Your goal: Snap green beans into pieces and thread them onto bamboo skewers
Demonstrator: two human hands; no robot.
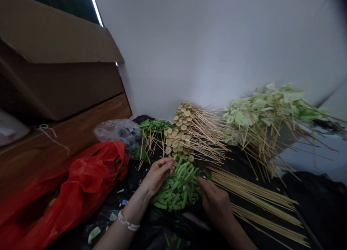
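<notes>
A heap of cut green bean pieces [177,192] lies between my hands on black plastic. At the heap's far left edge my left hand [159,172] is closed, thumb and fingers pinching a green bean piece [175,157]. My right hand [215,199] is closed at the right side of the heap, its fingertips around a thin bamboo skewer, mostly hard to make out against the beans. Loose bamboo skewers [257,192] lie in bundles to the right of my right hand. Beyond the heap are skewered pale round slices [180,134] and skewered green beans [154,125].
Skewered cabbage leaves [260,109] are piled at the back right by the white wall [217,44]. A red plastic bag [89,181] and a clear plastic bag [119,130] lie on the left. An open cardboard box [67,83] stands behind them on a wooden surface [92,121].
</notes>
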